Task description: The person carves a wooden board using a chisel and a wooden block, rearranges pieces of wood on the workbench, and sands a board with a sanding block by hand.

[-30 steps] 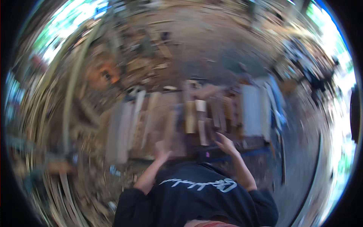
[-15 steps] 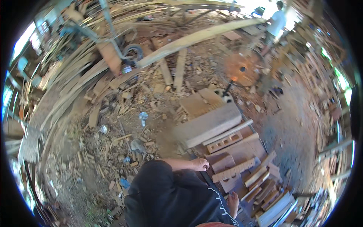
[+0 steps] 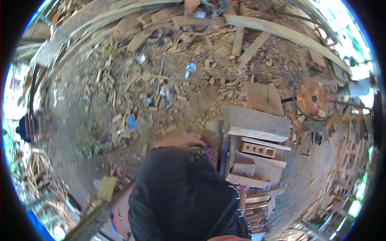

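My left hand [image 3: 195,139] reaches out past the black clothing [image 3: 177,176] over my body, and it is blurred. Right beside its fingers is a small purple thing [image 3: 206,148]; whether the hand touches or holds it I cannot make out. My right hand [image 3: 242,196] shows only as a narrow strip at the edge of the clothing, beside the workbench, its fingers hidden. On the bench lie a thick grey plank [image 3: 257,122], a wooden block with square holes [image 3: 258,150], a ridged wooden piece [image 3: 247,180] and several wood strips [image 3: 257,199].
A round fan [image 3: 314,98] stands beyond the bench. A long board [image 3: 285,30] crosses the far ground. Wood offcuts, chips and a blue plastic scrap [image 3: 190,69] litter the earth. A wooden beam [image 3: 90,221] lies at lower left. A blurred person [image 3: 360,88] is at far right.
The view has swung, so the bench and fan sit farther right. My left hand has moved from the bench's near edge to the left, beside the purple thing. Less of my right hand shows.
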Tool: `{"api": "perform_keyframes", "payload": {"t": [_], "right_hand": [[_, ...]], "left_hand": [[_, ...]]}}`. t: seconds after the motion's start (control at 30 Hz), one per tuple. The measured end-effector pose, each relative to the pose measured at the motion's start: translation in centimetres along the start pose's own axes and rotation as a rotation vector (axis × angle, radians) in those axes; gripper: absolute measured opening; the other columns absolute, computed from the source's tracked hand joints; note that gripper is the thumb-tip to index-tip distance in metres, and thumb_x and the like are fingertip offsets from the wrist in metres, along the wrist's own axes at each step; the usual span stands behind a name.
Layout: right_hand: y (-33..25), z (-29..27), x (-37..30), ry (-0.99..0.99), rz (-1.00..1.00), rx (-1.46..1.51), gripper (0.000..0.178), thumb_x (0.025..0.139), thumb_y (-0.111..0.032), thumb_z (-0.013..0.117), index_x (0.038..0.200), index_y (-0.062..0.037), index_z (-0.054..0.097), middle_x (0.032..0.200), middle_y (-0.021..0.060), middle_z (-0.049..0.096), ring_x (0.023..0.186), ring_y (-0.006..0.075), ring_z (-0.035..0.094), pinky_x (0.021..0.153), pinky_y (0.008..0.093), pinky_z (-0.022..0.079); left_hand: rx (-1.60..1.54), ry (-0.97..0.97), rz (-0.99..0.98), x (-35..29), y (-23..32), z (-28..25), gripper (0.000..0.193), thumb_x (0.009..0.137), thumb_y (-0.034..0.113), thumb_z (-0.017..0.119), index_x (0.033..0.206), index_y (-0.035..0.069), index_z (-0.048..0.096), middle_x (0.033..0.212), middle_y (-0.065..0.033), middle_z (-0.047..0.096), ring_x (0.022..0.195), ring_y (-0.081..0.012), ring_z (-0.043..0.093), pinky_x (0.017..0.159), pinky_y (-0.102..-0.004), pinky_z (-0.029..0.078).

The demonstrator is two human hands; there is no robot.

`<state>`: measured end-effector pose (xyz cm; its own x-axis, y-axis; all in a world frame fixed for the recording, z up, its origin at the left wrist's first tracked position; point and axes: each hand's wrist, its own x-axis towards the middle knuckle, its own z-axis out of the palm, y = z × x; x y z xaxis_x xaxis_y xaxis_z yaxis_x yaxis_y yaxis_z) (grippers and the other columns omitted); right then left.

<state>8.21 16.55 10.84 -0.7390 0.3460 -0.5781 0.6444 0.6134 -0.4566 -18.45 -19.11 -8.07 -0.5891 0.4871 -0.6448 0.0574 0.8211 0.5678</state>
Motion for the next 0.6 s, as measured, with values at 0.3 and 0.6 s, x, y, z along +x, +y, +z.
{"api": "perform_keyframes", "payload": {"t": [0.3,0.6], "right_hand": [[-2.0,-5.5,6.4,-0.201,-0.239,0.001,0.042,0.093,-0.027,0.062,0.129,-0.0055,0.056,0.094,0.0167,0.069,0.084,0.0258,0.068,0.077,0.0367,0.053],[-6.3,-3.0,9.9,-0.325,-0.499,-0.167,0.042,0.091,-0.025,0.062,0.128,-0.0059,0.056,0.096,0.0165,0.068,0.088,0.0246,0.066,0.08,0.0351,0.052]], "left_hand": [[-0.456,0.024,-0.596,-13.6,-4.8,6.8,0.057,0.082,0.059,0.062,0.114,0.012,0.063,0.113,-0.0133,0.065,0.091,-0.0301,0.066,0.073,-0.0446,0.051],[-0.81,0.19,-0.733,-17.1,-6.3,10.3,0.064,0.083,0.059,0.062,0.127,0.014,0.053,0.124,-0.0113,0.058,0.097,-0.0302,0.063,0.076,-0.0453,0.05]]}}
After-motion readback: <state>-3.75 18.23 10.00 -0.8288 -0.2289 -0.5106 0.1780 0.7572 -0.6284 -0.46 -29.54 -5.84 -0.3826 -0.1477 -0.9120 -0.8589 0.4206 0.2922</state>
